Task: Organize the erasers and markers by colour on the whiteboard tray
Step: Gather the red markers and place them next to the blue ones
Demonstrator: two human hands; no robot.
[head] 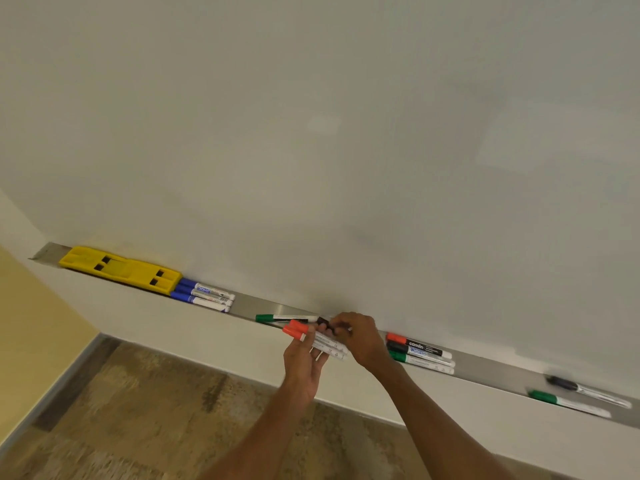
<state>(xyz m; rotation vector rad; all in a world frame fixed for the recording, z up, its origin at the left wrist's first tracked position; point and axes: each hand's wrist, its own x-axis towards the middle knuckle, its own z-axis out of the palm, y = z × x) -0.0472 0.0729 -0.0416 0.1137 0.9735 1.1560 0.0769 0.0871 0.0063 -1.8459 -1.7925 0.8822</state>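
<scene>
A metal whiteboard tray (258,304) runs from upper left to lower right. My left hand (304,363) holds two red-capped markers (313,337) in front of the tray. My right hand (356,336) is closed on a dark marker (325,323) at the tray's edge. A green-capped marker (284,318) lies on the tray just left of my hands. Two yellow erasers (119,268) sit at the far left, with three blue markers (204,295) beside them. A red marker (412,342), a black marker (417,350) and a green marker (420,362) lie right of my hands.
Far right on the tray lie a blurred dark marker (585,389) and another green marker (568,403). The whiteboard (311,133) fills the view above. Below the tray are a pale wall strip (173,327), a yellow wall (31,341) and a brown floor (156,410).
</scene>
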